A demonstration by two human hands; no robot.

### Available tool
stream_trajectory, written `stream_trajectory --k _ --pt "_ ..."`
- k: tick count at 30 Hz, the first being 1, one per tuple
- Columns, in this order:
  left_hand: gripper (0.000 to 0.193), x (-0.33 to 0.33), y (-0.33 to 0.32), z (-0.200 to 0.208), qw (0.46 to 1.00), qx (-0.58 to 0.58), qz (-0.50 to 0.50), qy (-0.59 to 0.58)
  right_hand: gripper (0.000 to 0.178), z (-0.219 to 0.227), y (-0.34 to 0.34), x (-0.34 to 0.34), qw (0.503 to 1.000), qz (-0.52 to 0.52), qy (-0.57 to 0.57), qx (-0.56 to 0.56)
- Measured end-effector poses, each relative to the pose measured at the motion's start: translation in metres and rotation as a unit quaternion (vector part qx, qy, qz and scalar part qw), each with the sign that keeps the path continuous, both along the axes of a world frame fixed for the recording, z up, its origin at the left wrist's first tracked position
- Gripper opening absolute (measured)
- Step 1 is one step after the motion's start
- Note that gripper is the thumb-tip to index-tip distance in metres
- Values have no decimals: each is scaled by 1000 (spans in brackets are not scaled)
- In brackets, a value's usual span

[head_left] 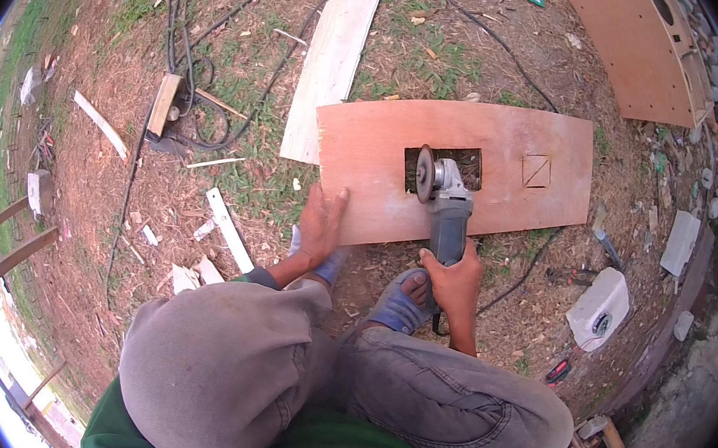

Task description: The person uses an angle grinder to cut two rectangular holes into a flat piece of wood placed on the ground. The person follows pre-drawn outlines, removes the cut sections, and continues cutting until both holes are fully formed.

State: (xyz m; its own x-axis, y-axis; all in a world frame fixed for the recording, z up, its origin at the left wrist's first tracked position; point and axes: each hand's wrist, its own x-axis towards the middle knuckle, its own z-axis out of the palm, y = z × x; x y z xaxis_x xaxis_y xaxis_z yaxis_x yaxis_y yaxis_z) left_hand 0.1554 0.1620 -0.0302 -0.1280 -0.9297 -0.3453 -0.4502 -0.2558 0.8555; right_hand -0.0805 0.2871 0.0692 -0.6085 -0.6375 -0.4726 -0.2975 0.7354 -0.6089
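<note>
Seen from the head camera, a person's right hand (pixel 451 279) wraps firmly around one angle grinder (pixel 451 225), its single disc (pixel 425 174) poised at a rectangular opening (pixel 469 159) in one reddish plywood panel (pixel 506 200) lying on the ground before the feet. The left hand (pixel 322 224), one of two at work, lies at the panel's near-left corner, its grip impossible to tell. One opening appears finished, while one outlined square (pixel 536 171), crossed by a diagonal, seems left with its wood in place.
</note>
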Motion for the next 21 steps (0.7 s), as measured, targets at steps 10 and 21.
stream_trajectory --k 10,21 --pt "47 -3 -3 2 999 -41 -12 -14 54 8 6 -36 998 17 -27 -58" --pt "42 -7 -4 14 1000 -10 -3 8 72 -7 -2 -31 998 66 -3 -24"
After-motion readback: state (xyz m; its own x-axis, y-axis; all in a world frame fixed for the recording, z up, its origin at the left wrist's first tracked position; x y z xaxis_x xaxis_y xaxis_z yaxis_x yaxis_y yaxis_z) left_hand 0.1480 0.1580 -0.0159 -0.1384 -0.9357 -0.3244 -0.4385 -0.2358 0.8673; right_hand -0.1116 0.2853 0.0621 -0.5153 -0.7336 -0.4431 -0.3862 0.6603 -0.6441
